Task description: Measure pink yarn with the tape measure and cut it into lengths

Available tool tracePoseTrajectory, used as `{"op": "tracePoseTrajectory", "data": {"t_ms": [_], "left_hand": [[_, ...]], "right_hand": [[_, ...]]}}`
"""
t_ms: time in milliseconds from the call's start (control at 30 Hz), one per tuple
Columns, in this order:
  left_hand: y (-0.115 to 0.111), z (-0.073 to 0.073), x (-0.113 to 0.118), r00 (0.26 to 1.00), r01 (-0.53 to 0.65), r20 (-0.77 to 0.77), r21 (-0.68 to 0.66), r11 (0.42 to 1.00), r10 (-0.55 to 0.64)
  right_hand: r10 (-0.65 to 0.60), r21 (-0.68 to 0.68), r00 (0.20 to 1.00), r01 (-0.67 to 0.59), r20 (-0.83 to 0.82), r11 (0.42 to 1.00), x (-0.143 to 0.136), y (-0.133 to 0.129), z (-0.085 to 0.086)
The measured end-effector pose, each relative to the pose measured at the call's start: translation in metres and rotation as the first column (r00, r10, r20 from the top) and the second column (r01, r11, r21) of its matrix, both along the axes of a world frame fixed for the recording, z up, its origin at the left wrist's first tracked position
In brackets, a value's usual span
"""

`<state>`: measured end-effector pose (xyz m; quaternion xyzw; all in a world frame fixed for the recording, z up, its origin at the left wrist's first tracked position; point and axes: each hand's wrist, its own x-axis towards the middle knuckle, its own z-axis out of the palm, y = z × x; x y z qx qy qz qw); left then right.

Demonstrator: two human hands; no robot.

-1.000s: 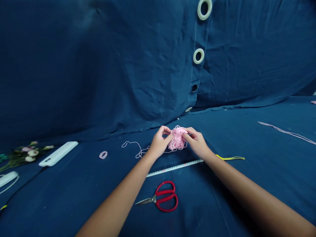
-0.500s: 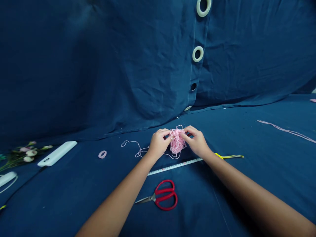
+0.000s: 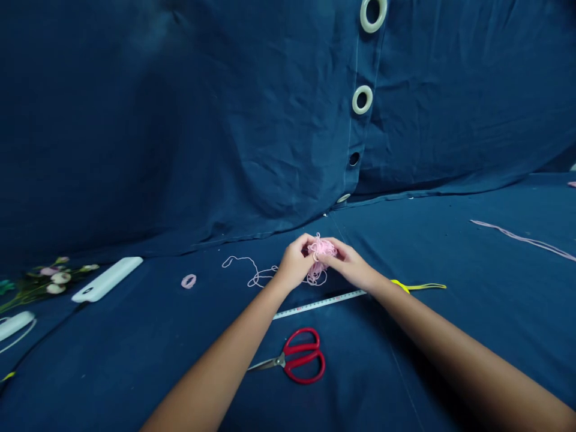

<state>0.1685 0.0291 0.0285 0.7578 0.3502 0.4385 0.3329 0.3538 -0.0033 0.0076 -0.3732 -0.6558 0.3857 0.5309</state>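
Note:
A loose bundle of pink looped yarn [image 3: 322,247] is squeezed between my two hands, just above the blue cloth. My left hand [image 3: 296,259] grips its left side, with thumb and fingers closed on the loops. From the right, my right hand [image 3: 348,263] wraps round it, its thumb pressed across the front. Some loops stick out at the top and below the thumbs. A thin pink yarn tail [image 3: 256,277] curls on the cloth left of my left hand. In front of the hands lies a white measuring tape [image 3: 319,304], partly behind my right forearm.
Red-handled scissors [image 3: 302,355] lie between my forearms. A small pink yarn ring [image 3: 188,281] sits to the left. Further left are a white rectangular device [image 3: 108,279] and artificial flowers [image 3: 56,279]. Pink strands [image 3: 522,239] lie at right, a yellow cord [image 3: 425,287] beside my right forearm.
Both hands have closed in on the yarn bundle, pressing it smaller and covering more of it. My right hand has moved slightly left and its thumb now lies across the front.

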Motion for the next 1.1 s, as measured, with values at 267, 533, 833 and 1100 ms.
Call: {"op": "tracePoseTrajectory", "data": {"t_ms": [267, 533, 833, 1100], "left_hand": [[0.021, 0.003, -0.016, 0.994, -0.078, 0.056, -0.185, 0.980, 0.090], [0.013, -0.010, -0.008, 0.993, 0.112, 0.067, -0.275, 0.955, -0.098], [0.008, 0.008, -0.004, 0.981, 0.109, 0.190, -0.321, 0.941, -0.048], [0.001, 0.022, -0.015, 0.883, 0.407, 0.435, -0.520, 0.751, -0.177]], "right_hand": [[-0.359, -0.009, 0.933, 0.359, -0.020, 0.933, 0.036, 0.015, -0.003], [-0.055, -0.257, 0.892, -0.070, -0.449, 0.964, 0.014, 0.002, 0.011], [0.011, -0.280, 0.966, -0.086, -0.257, 0.956, 0.013, 0.000, 0.011], [0.080, -0.311, 0.830, -0.294, -0.552, 0.904, 0.013, -0.001, 0.022]]}}
